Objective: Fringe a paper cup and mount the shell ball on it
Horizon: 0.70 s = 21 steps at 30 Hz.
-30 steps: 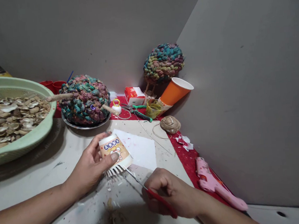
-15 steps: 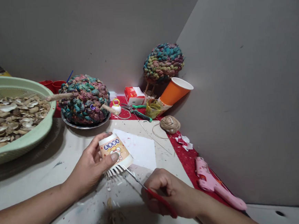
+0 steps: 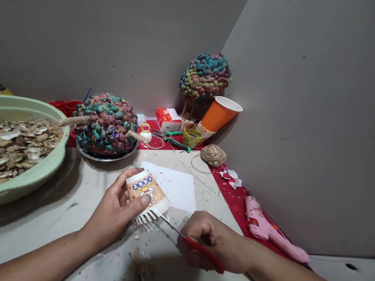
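Scissors [image 3: 199, 246] at a fringed cup [image 3: 143, 184].
My left fingers [image 3: 137, 206] grip the cup; my right fingers [image 3: 193, 228] hold the scissors.

1 head-height view, forward and down, close over the tabletop [image 3: 50, 216]

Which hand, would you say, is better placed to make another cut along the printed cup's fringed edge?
Probably the right hand: it holds the red-handled scissors, their tips at that edge. The left hand is occupied holding the printed cup.
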{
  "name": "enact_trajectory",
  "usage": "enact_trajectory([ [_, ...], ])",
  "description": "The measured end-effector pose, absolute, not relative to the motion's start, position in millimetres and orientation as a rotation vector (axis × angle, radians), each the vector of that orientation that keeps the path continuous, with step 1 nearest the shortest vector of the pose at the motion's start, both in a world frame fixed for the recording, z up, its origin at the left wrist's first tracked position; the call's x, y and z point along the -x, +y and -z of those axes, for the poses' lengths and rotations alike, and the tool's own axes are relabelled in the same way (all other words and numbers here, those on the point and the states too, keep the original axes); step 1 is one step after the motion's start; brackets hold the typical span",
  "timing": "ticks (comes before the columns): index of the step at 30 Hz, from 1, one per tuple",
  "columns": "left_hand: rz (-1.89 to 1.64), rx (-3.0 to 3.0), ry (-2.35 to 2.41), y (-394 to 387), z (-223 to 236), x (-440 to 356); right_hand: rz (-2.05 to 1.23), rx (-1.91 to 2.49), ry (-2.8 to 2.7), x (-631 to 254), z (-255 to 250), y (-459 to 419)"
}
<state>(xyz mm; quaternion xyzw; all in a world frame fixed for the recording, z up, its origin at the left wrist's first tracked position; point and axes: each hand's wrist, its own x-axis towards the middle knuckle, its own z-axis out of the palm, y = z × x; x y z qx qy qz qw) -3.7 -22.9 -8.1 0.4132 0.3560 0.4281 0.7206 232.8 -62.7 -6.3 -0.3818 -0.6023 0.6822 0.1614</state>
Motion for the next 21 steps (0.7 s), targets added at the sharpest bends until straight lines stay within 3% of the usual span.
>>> enact_trajectory([
  [21,-0.901,-0.945,0.744,-24.6,7.4,3.9,-1.983,1.075,-1.797,-232.2,6.9,-61.8],
])
